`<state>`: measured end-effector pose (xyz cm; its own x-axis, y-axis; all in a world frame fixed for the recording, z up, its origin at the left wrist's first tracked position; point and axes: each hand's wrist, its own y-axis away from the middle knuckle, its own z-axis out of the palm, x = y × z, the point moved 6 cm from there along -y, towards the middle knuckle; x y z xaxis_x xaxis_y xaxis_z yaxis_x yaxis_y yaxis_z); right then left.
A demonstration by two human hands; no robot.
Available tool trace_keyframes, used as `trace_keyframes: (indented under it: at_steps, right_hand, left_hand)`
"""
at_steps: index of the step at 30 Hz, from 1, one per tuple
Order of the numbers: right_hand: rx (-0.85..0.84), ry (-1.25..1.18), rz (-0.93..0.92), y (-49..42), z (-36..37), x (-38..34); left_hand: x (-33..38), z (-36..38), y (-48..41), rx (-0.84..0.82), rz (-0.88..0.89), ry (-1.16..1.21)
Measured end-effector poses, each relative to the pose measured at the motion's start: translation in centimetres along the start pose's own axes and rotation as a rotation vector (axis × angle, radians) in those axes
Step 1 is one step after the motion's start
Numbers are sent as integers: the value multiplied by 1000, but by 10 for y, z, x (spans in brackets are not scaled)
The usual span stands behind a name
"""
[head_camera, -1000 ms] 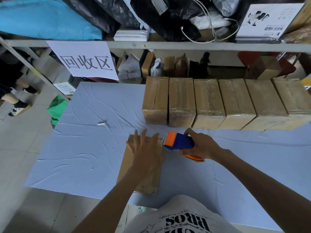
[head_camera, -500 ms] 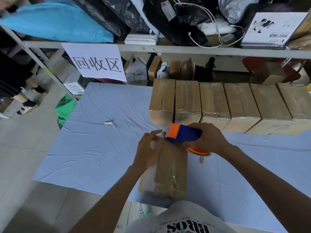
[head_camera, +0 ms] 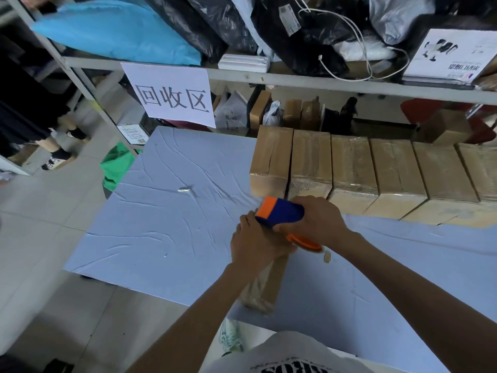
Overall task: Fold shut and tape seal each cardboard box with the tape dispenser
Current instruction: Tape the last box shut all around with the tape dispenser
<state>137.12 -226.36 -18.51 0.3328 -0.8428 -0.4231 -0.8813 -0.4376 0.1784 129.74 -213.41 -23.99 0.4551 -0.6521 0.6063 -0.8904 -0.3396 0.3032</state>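
A brown cardboard box (head_camera: 265, 286) stands on its narrow side near the front edge of the blue-covered table (head_camera: 161, 227). My left hand (head_camera: 255, 243) grips the box's upper end. My right hand (head_camera: 317, 222) is wrapped around a blue and orange tape dispenser (head_camera: 279, 214), which is pressed against the far top end of that box. The dispenser's orange roll guard pokes out below my right wrist. Part of the box is hidden under my left hand.
Several taped boxes (head_camera: 355, 170) stand in a row along the table's back right. A metal shelf (head_camera: 295, 82) with bags, a cable and a paper sign (head_camera: 172, 95) rises behind. A person's legs (head_camera: 53, 146) stand on the tiled floor at left.
The box was lying flat under my left palm; it has been turned up onto its side. My left hand moved to its top end and the dispenser came up against that end.
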Motion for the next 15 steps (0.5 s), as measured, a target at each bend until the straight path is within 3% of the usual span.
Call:
trace_keyframes:
  at_steps: [6,15]
  right_hand:
    - [31,27,54,-7,2,-10]
    - [-107,5,99,20,-7,33]
  left_hand:
    - [-8,-6,-11,-23,53,-164]
    - [-24,-10,-26,-5,46,-228]
